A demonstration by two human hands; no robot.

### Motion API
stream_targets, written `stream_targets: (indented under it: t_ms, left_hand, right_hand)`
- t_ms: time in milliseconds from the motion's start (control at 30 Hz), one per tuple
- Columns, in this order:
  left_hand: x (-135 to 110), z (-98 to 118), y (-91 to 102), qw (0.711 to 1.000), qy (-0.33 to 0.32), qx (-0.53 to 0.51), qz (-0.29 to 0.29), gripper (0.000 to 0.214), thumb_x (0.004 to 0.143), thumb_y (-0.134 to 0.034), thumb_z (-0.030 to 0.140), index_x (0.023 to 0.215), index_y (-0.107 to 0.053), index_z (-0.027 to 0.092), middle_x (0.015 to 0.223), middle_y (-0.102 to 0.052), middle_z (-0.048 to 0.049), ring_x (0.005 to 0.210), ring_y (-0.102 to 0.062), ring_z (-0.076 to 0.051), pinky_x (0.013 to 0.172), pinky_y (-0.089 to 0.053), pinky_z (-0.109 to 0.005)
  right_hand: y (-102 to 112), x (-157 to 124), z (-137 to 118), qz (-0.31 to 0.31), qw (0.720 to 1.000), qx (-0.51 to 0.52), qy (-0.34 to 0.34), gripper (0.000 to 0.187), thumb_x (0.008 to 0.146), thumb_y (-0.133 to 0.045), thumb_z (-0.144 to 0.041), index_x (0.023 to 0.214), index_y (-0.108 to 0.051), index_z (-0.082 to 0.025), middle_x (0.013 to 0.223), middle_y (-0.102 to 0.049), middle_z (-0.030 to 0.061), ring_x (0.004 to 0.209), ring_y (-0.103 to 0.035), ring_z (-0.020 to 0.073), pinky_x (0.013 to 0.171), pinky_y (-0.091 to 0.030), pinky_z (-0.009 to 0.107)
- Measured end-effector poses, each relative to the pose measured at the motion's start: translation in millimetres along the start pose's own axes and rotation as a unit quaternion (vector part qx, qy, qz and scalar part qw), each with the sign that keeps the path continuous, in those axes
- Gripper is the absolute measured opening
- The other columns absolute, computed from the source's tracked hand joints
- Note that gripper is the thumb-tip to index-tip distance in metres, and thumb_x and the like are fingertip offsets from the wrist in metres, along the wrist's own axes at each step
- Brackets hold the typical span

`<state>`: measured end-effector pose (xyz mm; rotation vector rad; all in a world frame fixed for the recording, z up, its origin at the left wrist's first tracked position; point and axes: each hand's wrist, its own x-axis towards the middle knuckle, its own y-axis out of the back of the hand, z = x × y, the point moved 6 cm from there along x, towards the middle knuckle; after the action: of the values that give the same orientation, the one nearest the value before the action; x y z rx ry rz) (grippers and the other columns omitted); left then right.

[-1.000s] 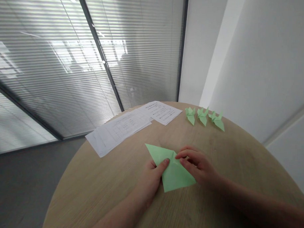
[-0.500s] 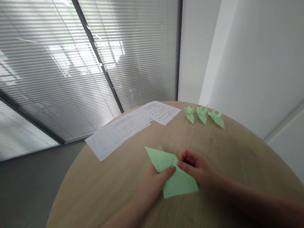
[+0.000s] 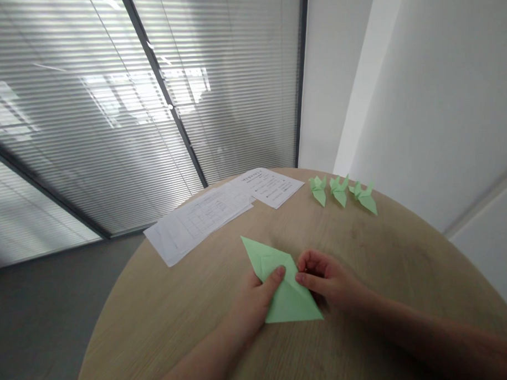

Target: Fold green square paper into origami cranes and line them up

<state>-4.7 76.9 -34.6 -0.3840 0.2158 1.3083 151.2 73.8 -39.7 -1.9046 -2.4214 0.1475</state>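
A light green paper sheet (image 3: 281,283), folded into a flat kite-like shape, lies on the round wooden table (image 3: 158,326) in front of me. My left hand (image 3: 253,303) rests on its left side with the thumb pressing down on the paper near the middle fold. My right hand (image 3: 325,279) sits on the paper's right edge, fingers curled and pinched against the fold beside my left thumb. Three finished green paper cranes (image 3: 340,191) stand in a row at the far right of the table.
Several white printed sheets (image 3: 204,214) lie overlapping at the table's far edge, with another printed sheet (image 3: 272,186) beside them. Behind the table are glass walls with closed blinds and a white wall at the right.
The green paper has turned slightly under my hands, its near corner shifting left. My left thumb has slid a little back along the fold; my right fingers stay pinched at the crease.
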Motion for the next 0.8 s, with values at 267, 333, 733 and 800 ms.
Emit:
stream_targets:
  t_ms: [267, 333, 733, 800]
  left_hand:
    - [-1, 3, 0.6, 0.999, -0.031, 0.035, 0.003, 0.035, 0.076, -0.08, 0.041, 0.095, -0.072, 0.013, 0.096, -0.078, -0.0136, 0.077, -0.072, -0.024, 0.07, -0.057, -0.031]
    - [-1, 5, 1.0, 0.999, -0.033, 0.028, 0.009, 0.034, 0.078, -0.079, 0.041, 0.093, -0.072, 0.012, 0.091, -0.078, -0.0136, 0.076, -0.073, -0.024, 0.069, -0.057, -0.031]
    - [4, 4, 5.8, 0.998, -0.044, -0.046, 0.022, 0.039, 0.074, -0.081, 0.046, 0.086, -0.069, 0.011, 0.075, -0.075, -0.0101, 0.062, -0.069, -0.02, 0.06, -0.057, -0.029]
    - [3, 4, 3.6, 0.998, -0.04, -0.044, 0.017, 0.039, 0.076, -0.08, 0.047, 0.086, -0.069, 0.011, 0.074, -0.074, -0.0105, 0.061, -0.068, -0.02, 0.06, -0.057, -0.03]
  right_hand:
    - [0, -1, -5, 0.025, 0.999, -0.011, 0.024, 0.05, 0.071, -0.08, -0.06, 0.077, -0.05, -0.021, 0.063, -0.051, -0.0065, 0.053, -0.045, 0.0086, 0.049, -0.034, 0.022]
    - [0, -2, -4, 0.025, 0.999, 0.0, 0.027, 0.048, 0.073, -0.078, -0.059, 0.084, -0.05, -0.022, 0.066, -0.054, -0.0065, 0.052, -0.048, 0.009, 0.047, -0.035, 0.021]
    - [-11, -4, 4, -0.094, 0.992, -0.076, -0.029, 0.045, 0.085, -0.063, -0.062, 0.089, -0.06, -0.018, 0.067, -0.056, -0.0031, 0.053, -0.052, 0.0092, 0.049, -0.046, 0.021]
    - [-12, -4, 7, -0.106, 0.989, -0.084, -0.055, 0.045, 0.085, -0.062, -0.062, 0.089, -0.06, -0.018, 0.068, -0.06, -0.0015, 0.051, -0.053, 0.0096, 0.047, -0.046, 0.021]
